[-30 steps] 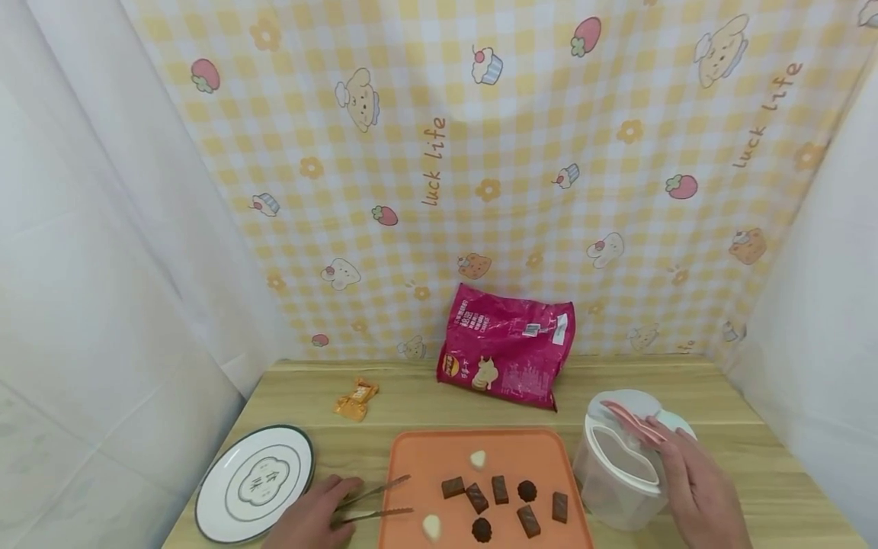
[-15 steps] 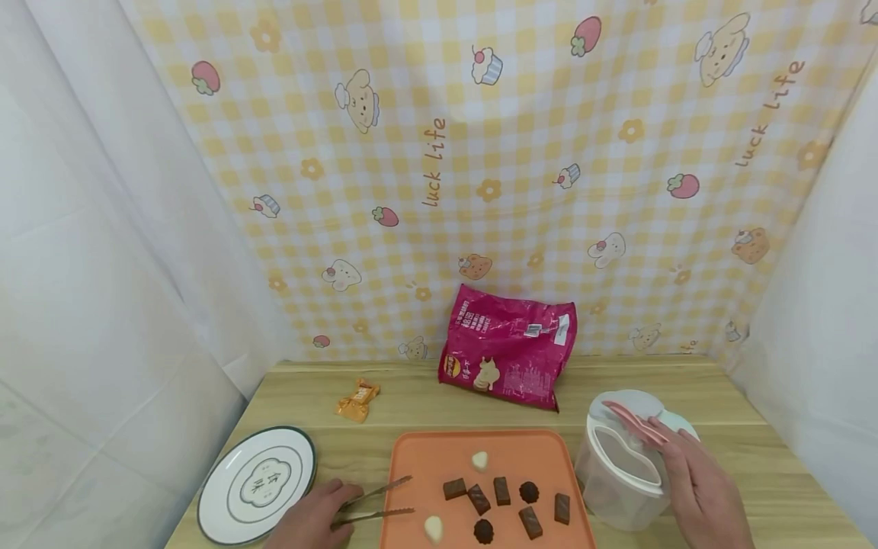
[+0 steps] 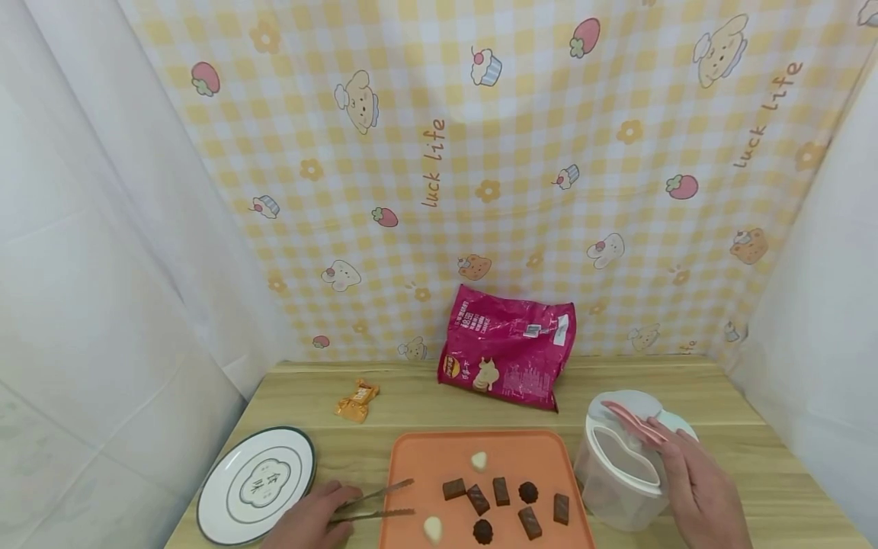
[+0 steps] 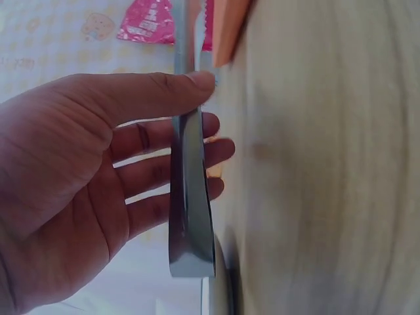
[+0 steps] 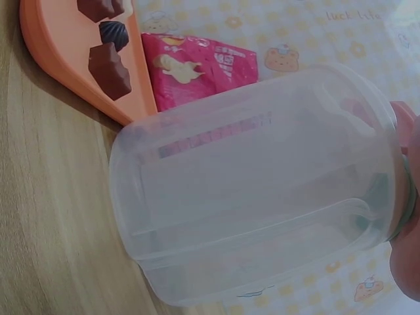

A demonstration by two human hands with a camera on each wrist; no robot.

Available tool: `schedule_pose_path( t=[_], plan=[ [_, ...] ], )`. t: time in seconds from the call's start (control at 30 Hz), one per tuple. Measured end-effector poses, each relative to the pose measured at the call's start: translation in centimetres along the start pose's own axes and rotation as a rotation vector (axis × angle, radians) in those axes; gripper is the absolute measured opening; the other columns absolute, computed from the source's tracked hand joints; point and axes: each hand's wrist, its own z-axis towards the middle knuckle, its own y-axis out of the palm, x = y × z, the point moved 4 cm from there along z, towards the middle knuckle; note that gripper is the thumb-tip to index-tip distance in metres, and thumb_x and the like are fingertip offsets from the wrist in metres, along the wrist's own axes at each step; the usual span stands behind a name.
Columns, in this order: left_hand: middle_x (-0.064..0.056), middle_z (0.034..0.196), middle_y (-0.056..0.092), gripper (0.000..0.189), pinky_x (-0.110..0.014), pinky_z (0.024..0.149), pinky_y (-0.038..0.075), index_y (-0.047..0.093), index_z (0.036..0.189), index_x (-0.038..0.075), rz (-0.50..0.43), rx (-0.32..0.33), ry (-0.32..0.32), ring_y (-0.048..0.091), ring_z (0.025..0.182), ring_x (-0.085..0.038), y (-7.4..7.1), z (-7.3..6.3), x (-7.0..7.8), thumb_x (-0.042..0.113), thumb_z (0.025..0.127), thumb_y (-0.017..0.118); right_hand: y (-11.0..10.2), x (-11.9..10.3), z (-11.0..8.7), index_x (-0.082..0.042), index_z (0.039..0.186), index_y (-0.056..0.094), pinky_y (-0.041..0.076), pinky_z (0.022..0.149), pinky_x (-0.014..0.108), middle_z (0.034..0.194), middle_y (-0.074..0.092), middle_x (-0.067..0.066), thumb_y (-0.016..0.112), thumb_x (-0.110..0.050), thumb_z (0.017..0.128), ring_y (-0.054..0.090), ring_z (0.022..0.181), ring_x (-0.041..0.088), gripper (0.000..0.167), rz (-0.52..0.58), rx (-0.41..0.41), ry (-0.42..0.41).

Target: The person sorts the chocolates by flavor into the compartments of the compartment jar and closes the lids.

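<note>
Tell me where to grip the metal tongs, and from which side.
Probably mid-length on both arms of the metal tongs, from the person's left: the bent end lies that way, while the toothed tips stand apart over the orange tray. A squeeze on opposite arms should bring them together. The left hand holds them near there.

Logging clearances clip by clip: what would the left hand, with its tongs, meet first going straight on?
The left hand holds metal tongs whose tips overhang the orange tray; probably the leftmost rectangular chocolate first, though tip height is unclear.
</note>
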Motion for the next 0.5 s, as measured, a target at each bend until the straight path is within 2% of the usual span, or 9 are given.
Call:
schedule_pose_path(
  t=[0.2,0.37,0.43,0.5],
  plan=[
    [0.003,0.100,0.058,0.035,-0.032,0.068,0.050,0.068,0.123,0.008,-0.020,0.024,0.080,0.054,0.082,-0.004,-0.4,-0.5,0.8,0.017,0.091,0.078,0.0,0.0,0.0,-0.004,0.133,0.069,0.024,0.109,0.010,0.133,0.067,0.002,0.055,0.000,0.103,0.042,0.132,-0.011,0.034,-0.008,0.005,0.017],
    [0.007,0.094,0.052,0.035,-0.026,0.061,0.046,0.066,0.124,0.003,-0.078,0.009,0.156,0.050,0.077,-0.001,-0.5,-0.9,1.4,0.016,0.093,0.076,0.0,-0.1,0.1,-0.003,0.132,0.069,0.025,0.109,0.010,0.134,0.067,0.001,0.055,0.000,0.103,0.042,0.132,-0.011,0.033,-0.005,0.011,0.013],
    [0.011,0.093,0.050,0.036,-0.024,0.058,0.045,0.065,0.127,0.005,-0.116,0.008,0.201,0.049,0.075,0.002,0.4,-0.7,0.2,0.020,0.095,0.075,0.1,-0.1,0.1,-0.003,0.131,0.069,0.025,0.109,0.011,0.134,0.067,-0.002,0.055,0.001,0.103,0.043,0.131,-0.011,0.032,-0.002,0.019,0.006],
    [0.014,0.095,0.050,0.037,-0.022,0.056,0.044,0.065,0.130,0.012,-0.142,0.017,0.231,0.048,0.071,0.004,1.7,-0.5,-1.4,0.026,0.098,0.073,0.1,-0.1,0.0,-0.003,0.131,0.070,0.025,0.110,0.012,0.134,0.067,-0.003,0.056,0.001,0.102,0.044,0.131,-0.011,0.032,0.000,0.028,0.002]
  ],
)
